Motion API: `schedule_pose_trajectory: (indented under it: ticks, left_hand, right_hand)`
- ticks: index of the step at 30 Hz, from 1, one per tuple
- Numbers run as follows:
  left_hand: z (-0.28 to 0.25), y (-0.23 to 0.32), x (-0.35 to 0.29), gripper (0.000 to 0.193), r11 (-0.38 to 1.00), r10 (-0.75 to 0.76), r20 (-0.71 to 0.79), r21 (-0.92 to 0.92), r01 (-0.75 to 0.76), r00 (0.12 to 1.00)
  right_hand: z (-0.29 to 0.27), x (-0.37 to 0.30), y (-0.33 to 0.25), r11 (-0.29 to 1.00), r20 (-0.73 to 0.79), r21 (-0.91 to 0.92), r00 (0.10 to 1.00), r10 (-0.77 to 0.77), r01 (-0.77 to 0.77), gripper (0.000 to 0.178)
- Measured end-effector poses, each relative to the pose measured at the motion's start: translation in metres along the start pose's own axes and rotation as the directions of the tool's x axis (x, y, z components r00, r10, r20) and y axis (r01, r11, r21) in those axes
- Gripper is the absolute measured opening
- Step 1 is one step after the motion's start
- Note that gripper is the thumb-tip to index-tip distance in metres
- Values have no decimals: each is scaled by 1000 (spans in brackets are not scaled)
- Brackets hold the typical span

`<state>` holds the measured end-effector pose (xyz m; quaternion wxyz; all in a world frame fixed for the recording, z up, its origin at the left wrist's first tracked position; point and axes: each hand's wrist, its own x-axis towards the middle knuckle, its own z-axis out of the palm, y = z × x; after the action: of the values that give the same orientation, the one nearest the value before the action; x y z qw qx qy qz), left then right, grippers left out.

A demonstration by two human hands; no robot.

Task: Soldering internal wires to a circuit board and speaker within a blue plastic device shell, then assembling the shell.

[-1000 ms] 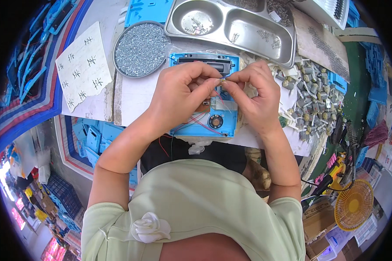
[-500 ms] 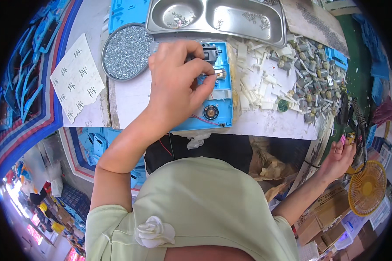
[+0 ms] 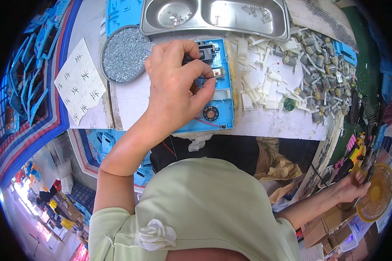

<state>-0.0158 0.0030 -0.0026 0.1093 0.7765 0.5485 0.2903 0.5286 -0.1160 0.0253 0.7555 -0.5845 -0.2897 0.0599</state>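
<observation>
My left hand [image 3: 176, 80] is over a light-blue plastic casing [image 3: 224, 119], its thumb and forefinger pinched together. Their tips are beside a small metal part [image 3: 218, 73] set in the casing; what they pinch is hidden. A black holder-like part [image 3: 208, 52] sits above it in the casing, and a round speaker [image 3: 211, 113] lies lower down, with thin red wire nearby. Far to the right, my right hand [image 3: 353, 187] is closed beside a yellow round basket-like grille [image 3: 376, 191]. A dark, slender object [image 3: 370, 173] shows at its fingers, too blurred to name.
A round dish of small metal pins [image 3: 125, 54] stands left of the casing, near a marked paper sheet [image 3: 80, 80]. Behind is a steel tray [image 3: 213, 32]. Small motors [image 3: 324, 71] and white plastic pieces [image 3: 270, 85] are heaped right. Blue casings [image 3: 35, 65] fill the left.
My right hand has moved toward me and slightly outward, away from the yellow and pink items to beside the yellow grille. My left hand stays pinched at the casing. The whole view has shifted slightly.
</observation>
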Motion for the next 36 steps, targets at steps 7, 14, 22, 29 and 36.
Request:
schedule_pose_trajectory:
  ticks: [7, 14, 22, 29, 36]
  left_hand:
    - [4, 2, 3, 17, 1000, 19, 30, 23, -20, 999]
    - [7, 1, 6, 16, 1000, -7, 4, -13, 7, 1000]
    - [13, -2, 7, 15, 1000, -29, -13, -3, 29, 1000]
    - [12, -2, 9, 15, 1000, -26, -6, 4, 26, 1000]
    - [10, 3, 11, 16, 999, -40, -6, 33, 40, 999]
  right_hand:
    - [125, -168, -3, 951, 569, 132, 807, 159, -280, 43]
    - [204, -209, -4, 979, 898, 112, 438, -26, -171, 34]
    - [219, -219, -1, 987, 920, 152, 372, -124, -47, 28]
    - [225, -221, 3, 983, 914, 182, 370, -169, -1, 29]
    - [226, -222, 3, 983, 919, 181, 354, -171, 6, 29]
